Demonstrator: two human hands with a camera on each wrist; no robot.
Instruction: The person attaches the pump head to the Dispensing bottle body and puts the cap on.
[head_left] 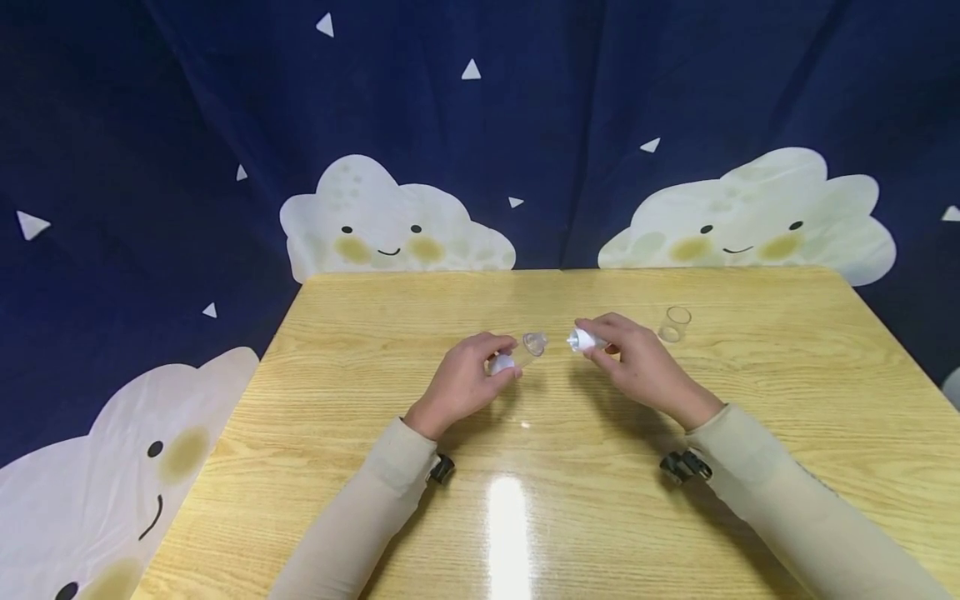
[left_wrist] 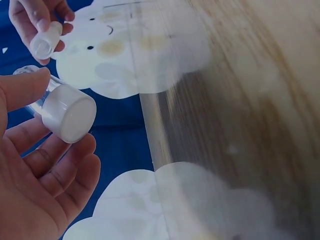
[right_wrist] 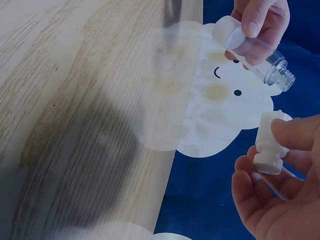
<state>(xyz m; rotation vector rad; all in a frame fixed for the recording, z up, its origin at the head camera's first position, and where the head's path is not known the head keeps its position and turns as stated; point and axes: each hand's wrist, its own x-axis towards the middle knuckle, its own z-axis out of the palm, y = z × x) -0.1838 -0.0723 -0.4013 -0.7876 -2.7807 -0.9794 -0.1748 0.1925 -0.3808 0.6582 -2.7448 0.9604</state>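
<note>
My left hand [head_left: 497, 363] pinches a small clear bottle [head_left: 522, 350] with a white base, held on its side just above the wooden table [head_left: 570, 508]. The bottle's threaded neck is bare and points right. My right hand [head_left: 594, 343] pinches a white cap [head_left: 581, 339] a short way from that neck, not touching it. In the left wrist view the bottle's white base [left_wrist: 69, 114] faces the camera, and the right hand's cap [left_wrist: 45, 41] shows at top left. The right wrist view has the cap [right_wrist: 270, 144] between thumb and fingers, with the bottle [right_wrist: 256, 50] above it.
A small clear cup [head_left: 674, 323] stands on the table to the right of my right hand. A dark blue curtain with white clouds [head_left: 390, 221] hangs behind and beside the table. Wrist cameras sit under both sleeves.
</note>
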